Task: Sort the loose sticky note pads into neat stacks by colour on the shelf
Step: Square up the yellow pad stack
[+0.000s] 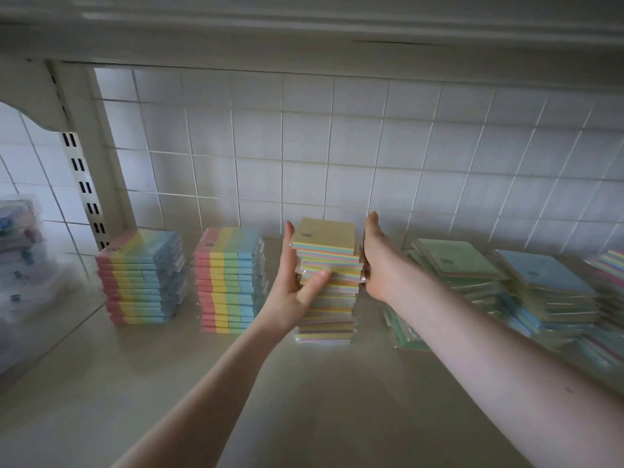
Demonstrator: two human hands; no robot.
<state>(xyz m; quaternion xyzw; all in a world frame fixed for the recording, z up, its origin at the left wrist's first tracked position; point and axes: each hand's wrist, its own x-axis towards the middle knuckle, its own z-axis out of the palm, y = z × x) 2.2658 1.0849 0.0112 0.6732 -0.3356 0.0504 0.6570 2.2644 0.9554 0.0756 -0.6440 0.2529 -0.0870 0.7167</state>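
Observation:
A tall stack of layered pastel pads (332, 312) with a yellow top stands at the middle of the shelf (304, 400). My left hand (297, 282) presses its left side, thumb across the front. My right hand (376, 261) lies flat against its right side. The upper pads sit slightly askew. Two neat stacks of four-colour strip pads stand to the left: one (141, 278) near the upright, another (229, 282) beside it. At the right lies a loose pile of green pads (452, 268) and blue pads (543, 285).
A clear plastic box (20, 265) with small items stands at far left beyond the slotted shelf upright (84, 184). A wire grid (337, 146) backs the shelf before white tiles. Another shelf board (304, 32) hangs close overhead. More striped pads (611, 265) lie at far right.

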